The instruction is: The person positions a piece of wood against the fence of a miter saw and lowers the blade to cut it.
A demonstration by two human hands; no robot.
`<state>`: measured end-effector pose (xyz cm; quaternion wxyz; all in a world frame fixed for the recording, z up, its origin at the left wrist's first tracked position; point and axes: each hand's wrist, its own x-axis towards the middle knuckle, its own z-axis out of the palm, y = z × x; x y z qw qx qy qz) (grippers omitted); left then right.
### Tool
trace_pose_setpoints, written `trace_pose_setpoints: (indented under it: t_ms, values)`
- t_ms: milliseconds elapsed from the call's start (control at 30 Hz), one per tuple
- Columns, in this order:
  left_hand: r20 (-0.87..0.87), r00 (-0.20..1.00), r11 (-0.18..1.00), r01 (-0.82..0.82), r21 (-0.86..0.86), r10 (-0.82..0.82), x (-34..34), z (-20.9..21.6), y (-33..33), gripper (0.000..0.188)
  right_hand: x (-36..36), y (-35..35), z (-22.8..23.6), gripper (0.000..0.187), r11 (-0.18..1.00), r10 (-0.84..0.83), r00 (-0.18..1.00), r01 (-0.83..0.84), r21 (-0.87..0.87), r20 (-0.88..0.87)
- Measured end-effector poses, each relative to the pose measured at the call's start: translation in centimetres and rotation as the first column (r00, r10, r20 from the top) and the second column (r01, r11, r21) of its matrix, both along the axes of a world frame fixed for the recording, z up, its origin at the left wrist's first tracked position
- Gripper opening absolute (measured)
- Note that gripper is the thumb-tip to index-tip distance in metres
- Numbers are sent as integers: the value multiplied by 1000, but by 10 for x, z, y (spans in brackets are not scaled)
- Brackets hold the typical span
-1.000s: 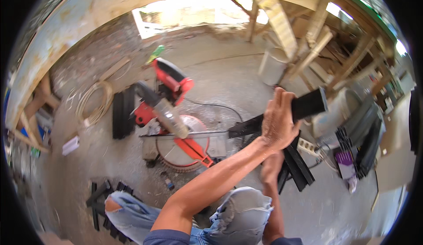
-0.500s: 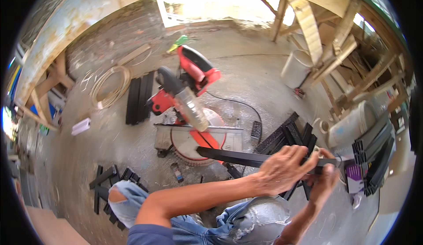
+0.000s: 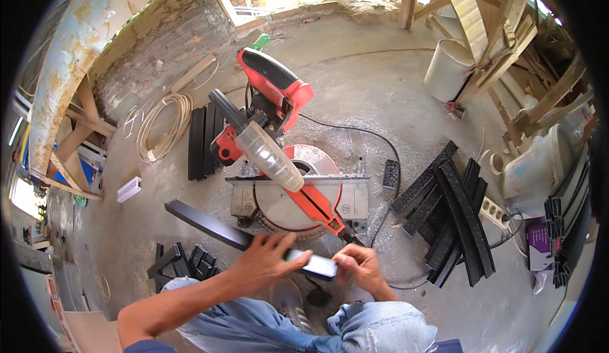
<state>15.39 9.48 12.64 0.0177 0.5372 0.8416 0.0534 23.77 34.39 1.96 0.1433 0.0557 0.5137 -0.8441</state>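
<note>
Slanting just beyond the person's jeans, a long black bar is held above the floor, passing near the front left corner of the saw base. The left hand grasps it, fingers wrapped over the top. The right hand has curled fingers at its right end; whether they pinch or merely touch, one cannot tell. Bare skin could be nicked if that end is sharp, and a wide swing could knock the bar against the base. Toward the floor's right edge, crisscrossed black pieces might slide if bumped. Farther off stands a red miter saw, head raised; its looping cord could snag a foot.
</note>
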Motion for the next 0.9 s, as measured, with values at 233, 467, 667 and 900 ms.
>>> trace_pose_setpoints:
  t_ms: [233,467,667,900]
  values:
    - [160,910,783,-228,-579,383,-20,66,-94,67,-38,-26,-48,26,964,60,998,-58,259,-1]
    - [205,608,610,-593,-525,767,-49,70,-110,64,-53,-8,-65,19,813,-5,985,105,573,-173]
    - [283,481,554,-653,-517,830,-55,70,-126,66,-67,-18,-69,18,716,107,876,261,648,-470]
    - [272,438,516,-727,-453,857,-42,82,-121,73,-96,-58,-65,40,383,278,832,362,850,-480]
